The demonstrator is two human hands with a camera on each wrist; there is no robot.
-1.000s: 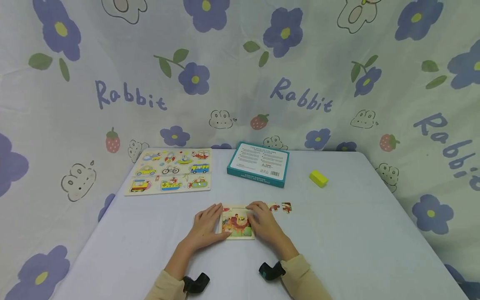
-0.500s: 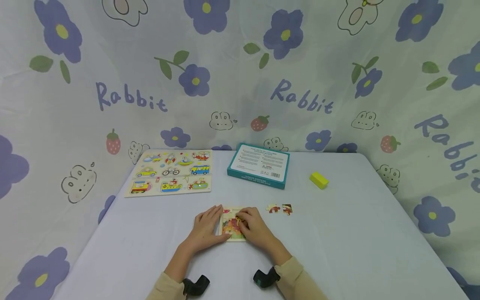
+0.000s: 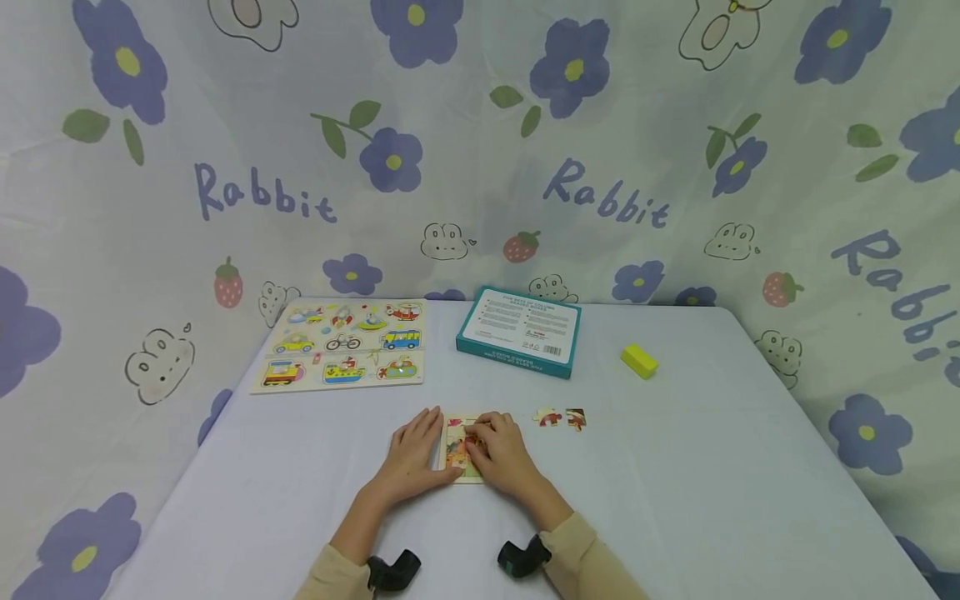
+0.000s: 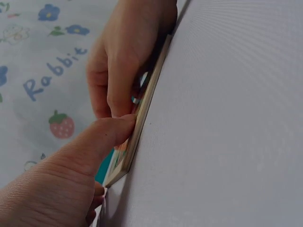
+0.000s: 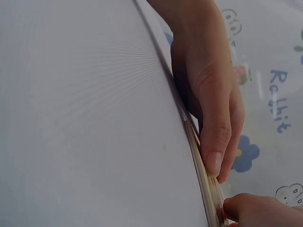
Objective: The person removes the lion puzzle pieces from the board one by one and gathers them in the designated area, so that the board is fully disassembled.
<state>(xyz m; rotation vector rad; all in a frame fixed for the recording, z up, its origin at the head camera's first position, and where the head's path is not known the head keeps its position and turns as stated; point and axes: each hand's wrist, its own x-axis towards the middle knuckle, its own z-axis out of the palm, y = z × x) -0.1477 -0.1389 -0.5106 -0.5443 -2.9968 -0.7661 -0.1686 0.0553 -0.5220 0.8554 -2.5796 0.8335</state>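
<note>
A small wooden jigsaw puzzle [image 3: 456,447] with a lion picture lies flat in its tray on the table. My left hand [image 3: 411,455] rests along its left side, thumb laid over the front edge; in the left wrist view that thumb [image 4: 106,135] presses on the tray's rim. My right hand [image 3: 506,454] covers the puzzle's right half. Its fingers bend down over the picture, thumb and fingertips close together at the middle. Whether they pinch a piece I cannot tell. In the right wrist view the right thumb [image 5: 215,142] lies along the puzzle's surface.
Two loose jigsaw pieces, one [image 3: 548,417] beside the other [image 3: 576,418], lie right of the puzzle. Behind stand a vehicle puzzle board [image 3: 360,361], a teal-edged box [image 3: 517,325] and a yellow block [image 3: 640,361]. A printed cloth [image 3: 480,183] hangs behind the table.
My right hand has shifted left, from the puzzle's right edge to over its middle, covering the lion. Both loose pieces now show fully. The left hand stays in place.
</note>
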